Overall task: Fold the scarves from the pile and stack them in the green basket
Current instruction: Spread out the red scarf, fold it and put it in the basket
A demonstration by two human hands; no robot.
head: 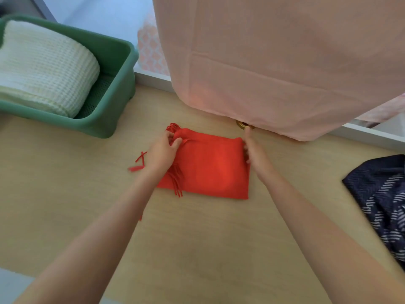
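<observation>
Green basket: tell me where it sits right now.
Head view: the green basket sits far left on the table, holding a folded cream scarf, up-left of the red scarf.

The red scarf is solid bright red, fringe too. Tabletop is pale wood-grain. Green basket is a muted, minty shade, and the cream scarf has a waffle-knit pattern. The navy scarf has white zigzag stripes. Pink cloth is plain, pale.

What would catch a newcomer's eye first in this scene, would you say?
The red fringed scarf, folded into a rectangle at centre, with the left hand pinching its left edge and the right hand gripping its right edge. Next, the green plastic basket at far left, holding a cream knitted scarf.
</observation>
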